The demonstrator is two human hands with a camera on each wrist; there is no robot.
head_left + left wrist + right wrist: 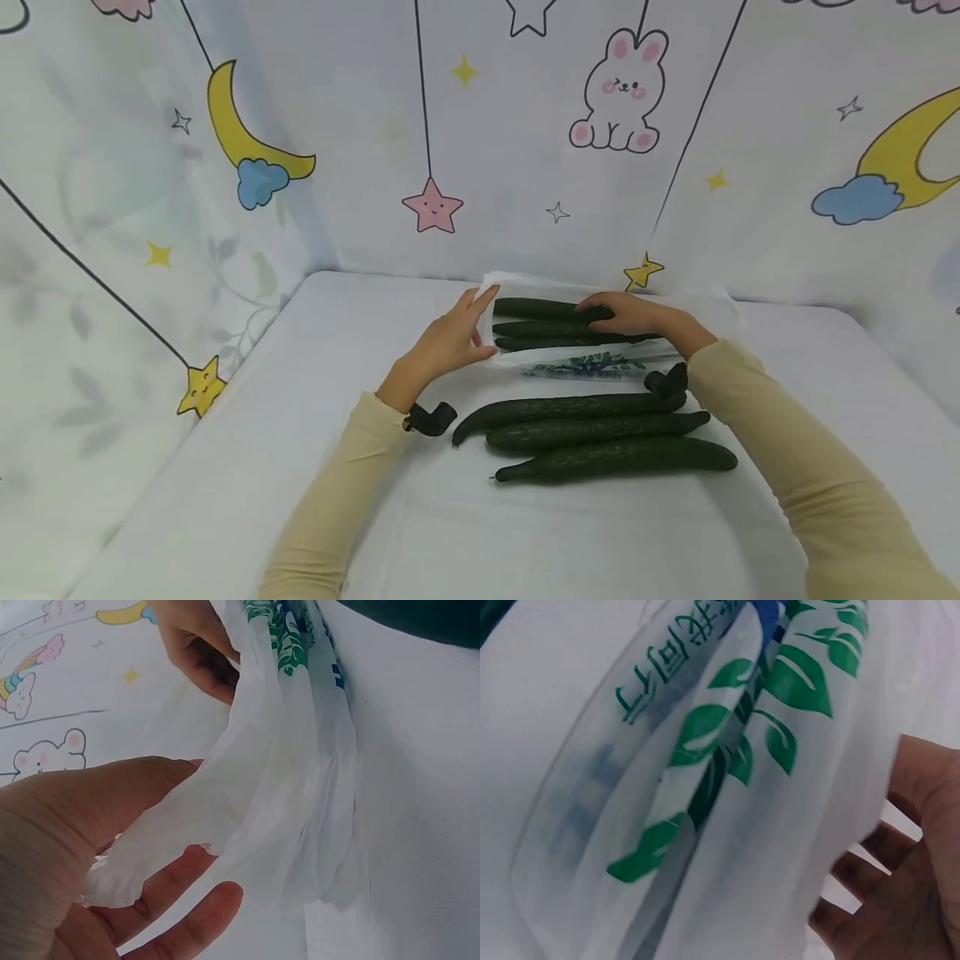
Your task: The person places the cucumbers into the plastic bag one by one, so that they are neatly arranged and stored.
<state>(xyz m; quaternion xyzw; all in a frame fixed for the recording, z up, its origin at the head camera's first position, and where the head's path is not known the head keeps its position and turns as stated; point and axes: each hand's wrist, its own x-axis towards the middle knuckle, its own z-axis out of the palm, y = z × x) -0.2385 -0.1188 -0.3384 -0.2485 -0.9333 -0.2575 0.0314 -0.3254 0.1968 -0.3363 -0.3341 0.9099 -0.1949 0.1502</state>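
A white plastic bag (510, 360) with green leaf print lies on its side with several dark green cucumbers (536, 309) inside. My left hand (446, 337) is at its mouth, index finger and thumb spread apart. In the left wrist view the bag's film (247, 772) overlaps the tips of the left thumb (127, 791) and one finger. My right hand (637, 315) reaches into the bag and grips a cucumber, fingers over the back one. In the right wrist view the printed bag wall (780, 840) hides the fingertips of this hand (907, 892).
Nearer the body, three loose cucumbers (611, 457) lie side by side on the white-covered table (585, 542). Behind the bag stands a cloth backdrop (510, 133) with moons, stars and a rabbit. Dark wrist cameras (431, 418) sit at both cuffs.
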